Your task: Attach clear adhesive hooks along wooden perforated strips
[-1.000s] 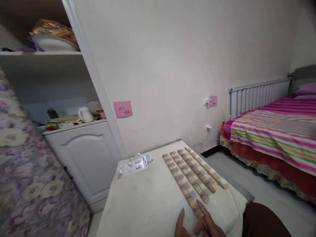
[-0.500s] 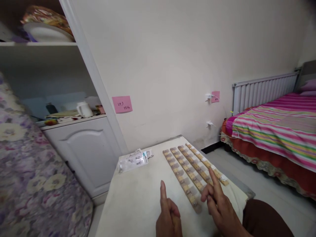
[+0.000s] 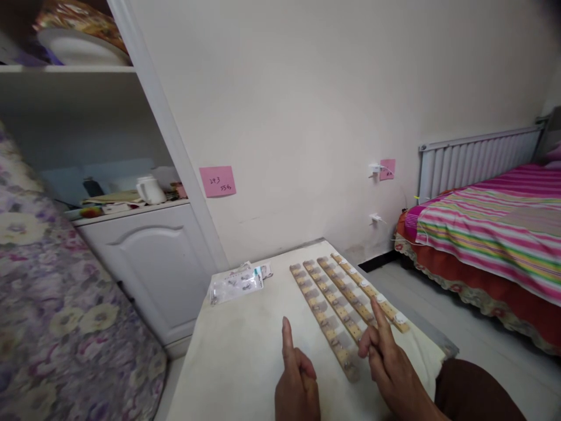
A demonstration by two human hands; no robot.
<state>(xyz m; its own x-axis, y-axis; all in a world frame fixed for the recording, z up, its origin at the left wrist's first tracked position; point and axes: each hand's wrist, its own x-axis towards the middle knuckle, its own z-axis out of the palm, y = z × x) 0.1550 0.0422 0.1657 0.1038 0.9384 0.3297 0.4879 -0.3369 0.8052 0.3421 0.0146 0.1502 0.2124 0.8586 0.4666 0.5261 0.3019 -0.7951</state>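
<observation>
Two bare hands in the shot, both with the index finger stuck out straight and the other fingers curled in. The left hand point(image 3: 297, 380) points up and away over the bare part of the surface point(image 3: 232, 356), left of the strips; nothing shows in its grip, but the inside of the curl is hidden, so can't tell if it's got hold of anything. The right hand point(image 3: 397, 368) is half folded too, thumb side tucked in, same deal: no object visible, can't say for sure. Its index fingertip overlaps the two right-hand strips from this angle, and whether it's actually touching is anyone's guess. The strips themselves are four narrow wooden ones lying roughly side by side on the right half of the surface: the three brownish strips point(image 3: 326, 318) have a row of little metal-looking bits along them, and the rightmost strip point(image 3: 372, 292) has round white pieces instead. Some clear plastic packets point(image 3: 239, 286) lie at the far left corner. Past that, there's a pink note point(image 3: 218, 182) on the wall, two white plugs point(image 3: 375, 218) over to the right, a bed point(image 3: 495, 225) with a striped cover, and a white pitcher point(image 3: 150, 190) on the cabinet point(image 3: 151, 280).
</observation>
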